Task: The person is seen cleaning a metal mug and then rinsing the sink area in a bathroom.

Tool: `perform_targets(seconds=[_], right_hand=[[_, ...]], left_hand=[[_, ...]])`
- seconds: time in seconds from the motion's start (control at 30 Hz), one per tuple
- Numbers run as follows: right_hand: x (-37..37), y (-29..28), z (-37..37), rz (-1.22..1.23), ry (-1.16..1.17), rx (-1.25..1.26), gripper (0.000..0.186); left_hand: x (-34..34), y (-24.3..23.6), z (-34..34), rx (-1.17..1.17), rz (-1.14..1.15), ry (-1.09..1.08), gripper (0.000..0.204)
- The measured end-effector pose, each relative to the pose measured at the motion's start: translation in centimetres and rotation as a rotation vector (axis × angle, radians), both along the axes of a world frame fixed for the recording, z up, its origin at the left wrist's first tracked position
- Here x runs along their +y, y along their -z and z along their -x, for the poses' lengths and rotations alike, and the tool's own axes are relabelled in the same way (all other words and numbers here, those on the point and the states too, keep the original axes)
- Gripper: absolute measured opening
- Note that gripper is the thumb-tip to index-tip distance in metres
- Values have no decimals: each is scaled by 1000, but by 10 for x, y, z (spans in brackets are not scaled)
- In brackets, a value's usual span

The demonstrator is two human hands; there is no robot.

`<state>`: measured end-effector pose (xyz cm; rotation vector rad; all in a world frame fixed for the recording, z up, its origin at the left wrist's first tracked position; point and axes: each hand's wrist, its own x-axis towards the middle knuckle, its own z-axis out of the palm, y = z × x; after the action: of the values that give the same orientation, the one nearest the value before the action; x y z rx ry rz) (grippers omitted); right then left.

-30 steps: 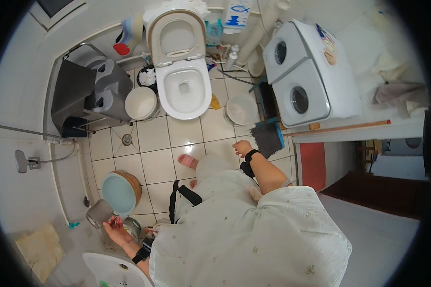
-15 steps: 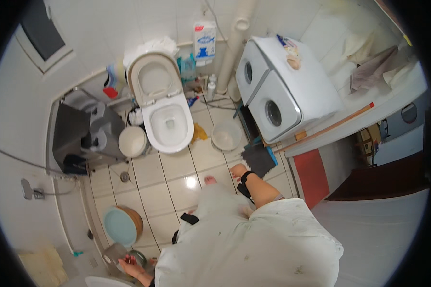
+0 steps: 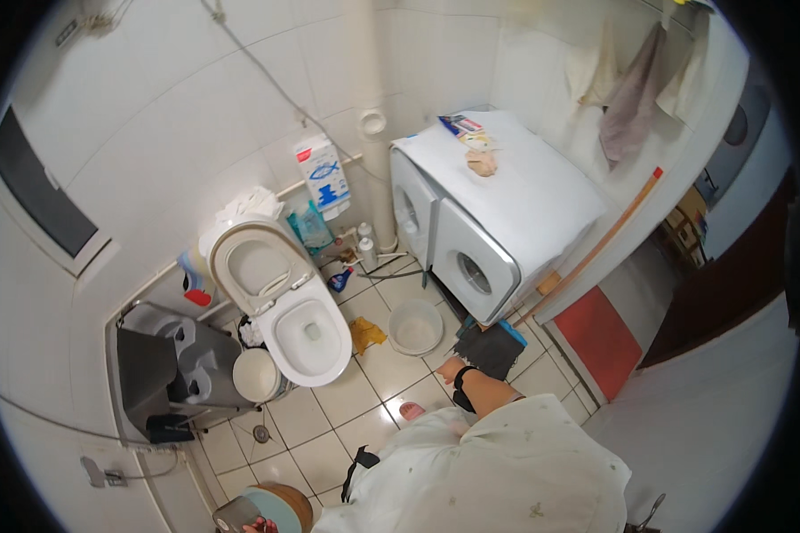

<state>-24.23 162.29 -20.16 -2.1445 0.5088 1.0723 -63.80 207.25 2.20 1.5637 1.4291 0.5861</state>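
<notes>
At the bottom edge my left hand (image 3: 261,526), partly cut off, is closed on a greyish see-through plastic container (image 3: 236,513). The container overlaps the rim of a round basin (image 3: 280,505), light blue inside and brown outside; whether they touch, I cannot tell. My right hand (image 3: 451,369) hangs in front of my body with loosely bent fingers and nothing visible in it. A black band (image 3: 461,377) circles that wrist. Beyond this hand lie a dark grey mat (image 3: 491,349) and a whitish round basin (image 3: 416,327) on the tiles.
A white toilet (image 3: 309,333) with its lid up stands ahead. Beside it are a white bucket (image 3: 256,375) and a yellow cloth (image 3: 365,335). A grey stand (image 3: 200,355) fills the left corner. A white washing machine (image 3: 498,209) stands right, near a doorway with a red mat (image 3: 600,340).
The view has shifted, showing more wall and pushing the floor lower. My left hand and the plastic container now overlap the blue basin. My right hand keeps much the same pose.
</notes>
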Motion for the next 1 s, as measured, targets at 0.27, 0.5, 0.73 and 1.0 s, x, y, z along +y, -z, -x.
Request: perform_targets(seconds=[0.27, 0.5, 0.73, 1.0], right_hand=[[-59, 31, 39, 107, -52, 24, 31], [-47, 12, 53, 5, 183, 134, 32], [-43, 26, 56, 1, 125, 154, 36], [-2, 15, 48, -59, 58, 191, 34]], left_hand=[[43, 21, -10, -194, 349, 168, 49], [45, 52, -16, -421, 300, -153, 34], [43, 69, 22, -353, 412, -211, 35], [29, 186, 160, -465, 804, -385, 32]])
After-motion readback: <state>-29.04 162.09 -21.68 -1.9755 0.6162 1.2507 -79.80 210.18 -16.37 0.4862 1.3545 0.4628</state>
